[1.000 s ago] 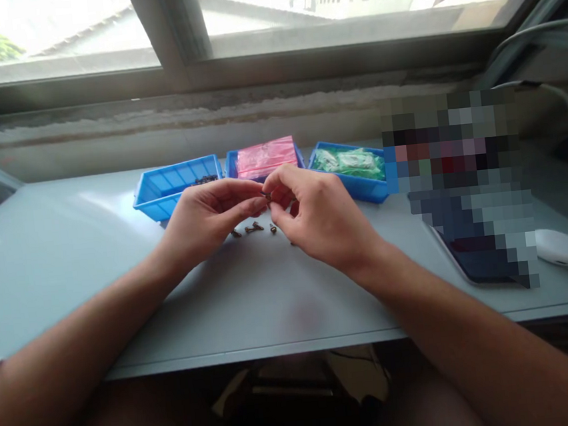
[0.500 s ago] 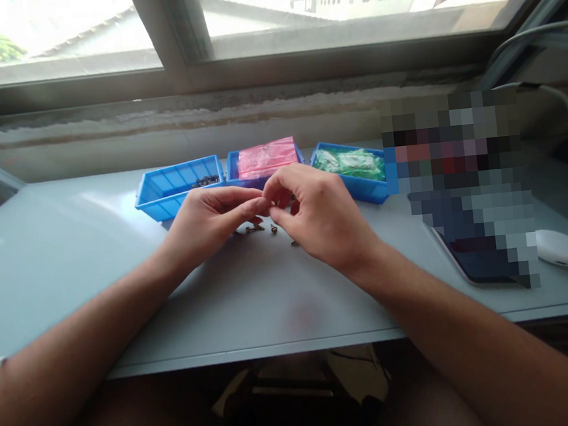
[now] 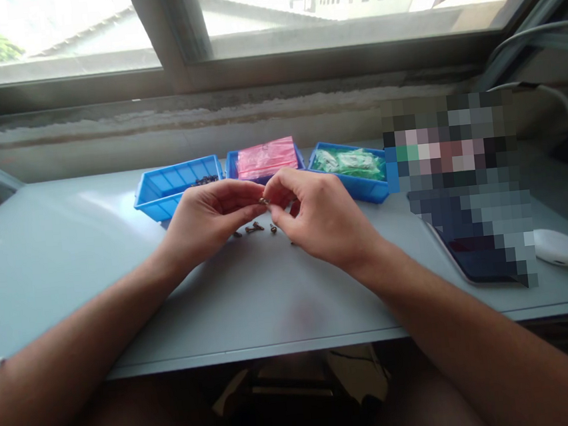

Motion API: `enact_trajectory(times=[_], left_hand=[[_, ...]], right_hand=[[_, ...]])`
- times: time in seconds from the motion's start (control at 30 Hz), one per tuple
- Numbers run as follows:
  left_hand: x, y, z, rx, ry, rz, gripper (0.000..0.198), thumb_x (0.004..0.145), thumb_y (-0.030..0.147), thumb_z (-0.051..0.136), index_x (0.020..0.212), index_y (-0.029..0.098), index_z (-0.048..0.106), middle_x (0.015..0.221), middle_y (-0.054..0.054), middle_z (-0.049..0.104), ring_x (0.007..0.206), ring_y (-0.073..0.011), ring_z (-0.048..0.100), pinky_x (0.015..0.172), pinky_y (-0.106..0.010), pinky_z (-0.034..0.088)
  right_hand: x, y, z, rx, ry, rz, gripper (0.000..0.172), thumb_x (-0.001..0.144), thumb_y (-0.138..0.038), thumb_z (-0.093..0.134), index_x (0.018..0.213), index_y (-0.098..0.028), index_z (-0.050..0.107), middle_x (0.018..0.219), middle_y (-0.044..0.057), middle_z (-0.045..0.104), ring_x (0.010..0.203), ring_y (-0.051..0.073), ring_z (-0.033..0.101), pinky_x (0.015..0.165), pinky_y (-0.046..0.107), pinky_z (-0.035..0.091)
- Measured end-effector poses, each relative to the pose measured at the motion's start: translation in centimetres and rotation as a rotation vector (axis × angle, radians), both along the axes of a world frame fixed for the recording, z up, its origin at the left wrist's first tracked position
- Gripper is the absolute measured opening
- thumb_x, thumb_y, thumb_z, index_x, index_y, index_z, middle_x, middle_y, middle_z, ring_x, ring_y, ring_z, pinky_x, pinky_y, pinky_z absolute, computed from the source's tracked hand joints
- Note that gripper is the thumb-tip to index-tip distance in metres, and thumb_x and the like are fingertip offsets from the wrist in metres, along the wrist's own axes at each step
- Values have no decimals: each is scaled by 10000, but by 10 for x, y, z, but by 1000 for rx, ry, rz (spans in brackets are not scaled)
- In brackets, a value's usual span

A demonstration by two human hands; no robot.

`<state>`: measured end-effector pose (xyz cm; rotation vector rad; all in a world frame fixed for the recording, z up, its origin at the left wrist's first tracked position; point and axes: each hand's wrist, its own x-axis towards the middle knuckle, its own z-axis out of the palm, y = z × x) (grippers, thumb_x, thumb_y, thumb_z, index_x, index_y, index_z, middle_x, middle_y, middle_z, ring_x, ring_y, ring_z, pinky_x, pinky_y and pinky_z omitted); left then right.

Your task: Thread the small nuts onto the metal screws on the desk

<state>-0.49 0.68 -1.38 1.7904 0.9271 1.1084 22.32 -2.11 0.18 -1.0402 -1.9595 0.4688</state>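
Observation:
My left hand [image 3: 209,217] and my right hand [image 3: 319,216] meet fingertip to fingertip above the grey table [image 3: 67,260]. Both are closed in a pinch on one small dark screw [image 3: 263,201] held between them. Several more small dark screws [image 3: 254,228] lie loose on the table just under my fingers. Behind my hands stand three blue bins: the left bin [image 3: 171,186] holds a few dark screws at its back, the middle bin [image 3: 232,164] holds a pink bag [image 3: 266,156], the right bin [image 3: 362,189] holds a green bag [image 3: 352,161].
A phone [image 3: 474,258] lies flat on the right of the table, with a white mouse [image 3: 558,247] beyond it. A blurred-out patch covers the area above the phone. A window sill and wall run behind the bins. The table's front edge is near my forearms.
My hands have stayed in place; only the fingertips have shifted slightly around the small screw, which now shows between them.

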Motion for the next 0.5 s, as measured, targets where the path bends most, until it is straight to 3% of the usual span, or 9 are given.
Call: enact_trajectory(times=[0.2,0.3,0.5], left_hand=[[5,-5,5,-97,-86,-8,418,904,321,1077,1283,223,930,1312,-99,920,1231,-317,894,1096,-395,737],[5,-7,8,-126,-74,19,514,893,415,1090,1337,228,910,1356,-115,907,1236,-324,890,1086,-399,742],[4,-7,14,-95,77,69,418,928,581,1031,1108,209,969,1046,-103,931,940,-278,886,872,-348,750]], right_hand=[[-2,-1,-1,20,-63,-42,281,935,-25,651,1144,-158,783,1033,81,827,887,230,730,847,363,519],[-1,0,0,43,-77,-52,275,937,-30,652,1126,-171,795,1075,94,840,926,243,733,865,373,524],[1,0,4,56,-13,-83,167,965,-64,754,945,-228,731,996,42,802,890,217,699,830,357,508]])
